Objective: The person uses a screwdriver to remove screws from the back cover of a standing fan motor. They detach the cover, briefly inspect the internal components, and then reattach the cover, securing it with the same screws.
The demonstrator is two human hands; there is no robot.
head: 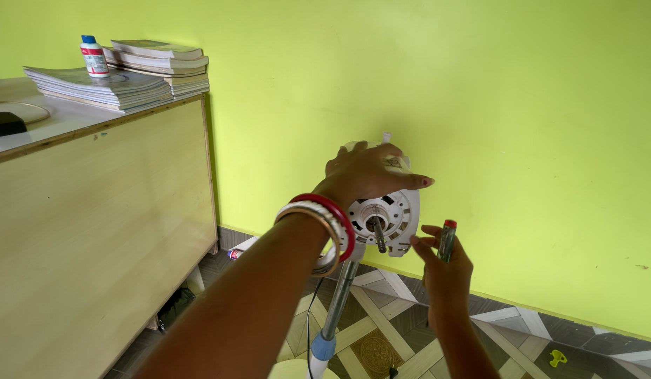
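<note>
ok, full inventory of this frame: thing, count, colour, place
fan motor head: 1, white, bare metal shaft sticking out, centre, atop pole
pole: 1, silver with blue collar, below motor head
screwdriver: 1, clear handle with red cap, right of motor head
cabinet: 1, pale wood, left
magazines and books: two stacks, mostly white and grey, on cabinet top
bottle: 1, white with blue cap, on the stacks
wall: lime green, behind
floor: patterned tiles, grey and cream
small object: 1, yellow, on floor lower right
bangles: several, red, white, gold, on left wrist
left hand: rests on top of motor head
right hand: holds screwdriver beside motor head
</note>
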